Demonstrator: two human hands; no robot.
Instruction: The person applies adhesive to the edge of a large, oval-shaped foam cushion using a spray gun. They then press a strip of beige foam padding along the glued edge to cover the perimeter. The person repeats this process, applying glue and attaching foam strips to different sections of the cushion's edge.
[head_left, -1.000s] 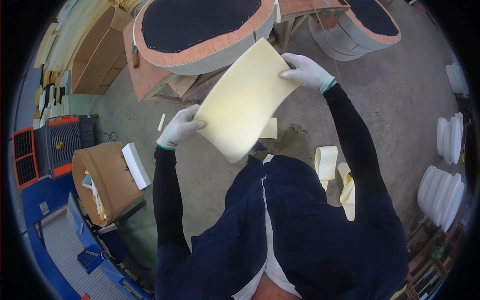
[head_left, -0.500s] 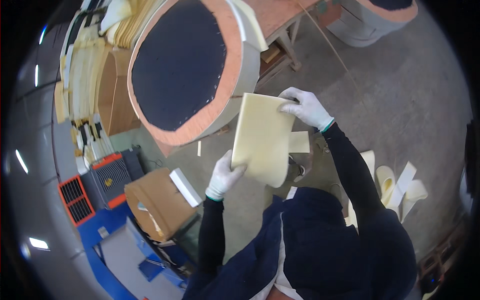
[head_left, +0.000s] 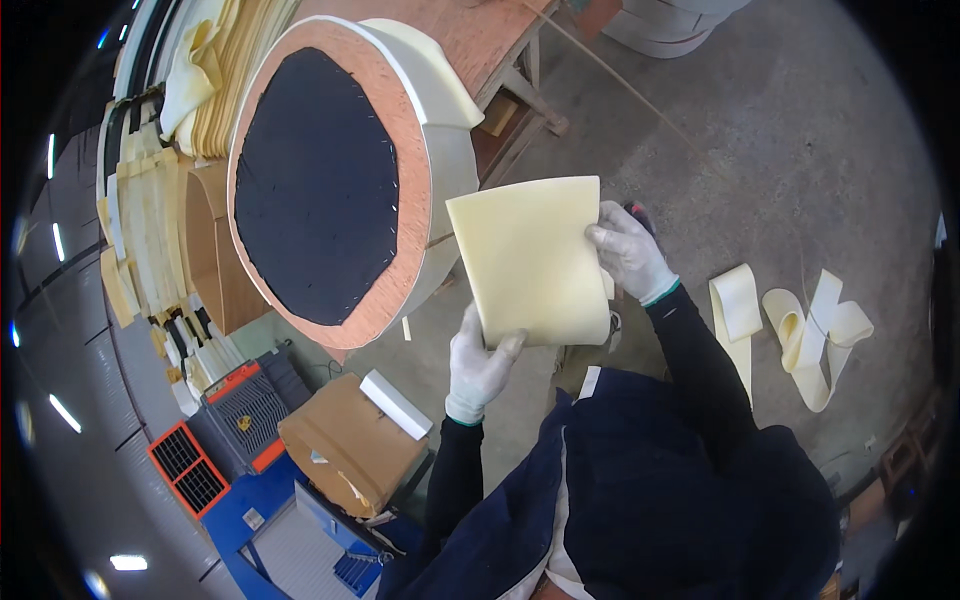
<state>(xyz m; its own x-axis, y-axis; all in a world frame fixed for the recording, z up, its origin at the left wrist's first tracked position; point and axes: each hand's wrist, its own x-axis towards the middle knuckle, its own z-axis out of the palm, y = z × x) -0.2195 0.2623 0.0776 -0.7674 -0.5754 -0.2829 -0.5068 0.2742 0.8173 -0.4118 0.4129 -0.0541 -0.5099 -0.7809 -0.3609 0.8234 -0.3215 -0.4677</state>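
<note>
Between my hands I hold up a pale yellow foam sheet (head_left: 535,265), slightly curved, with its lower end bent away. My left hand (head_left: 482,362), in a white glove, grips the lower left edge, thumb on the near face. At the right edge my right hand (head_left: 630,252), gloved too, pinches the foam with the fingers partly behind it. Just left of the sheet stands a big round drum-shaped frame (head_left: 412,150) with a wooden ring face, a black fabric centre stapled round its rim and pale padding on its side.
A wooden workbench (head_left: 470,45) stands behind the drum. Cut foam strips (head_left: 815,335) lie on the floor at right. At left are a cardboard box (head_left: 350,435), a blue machine or cart (head_left: 235,525) and stacked foam pieces (head_left: 150,215). Another round padded piece (head_left: 660,28) is at the top.
The foam sheet has turned so its face is more toward me. My left hand has shifted right along the lower edge, and my right hand has slid down its side. The view has also shifted.
</note>
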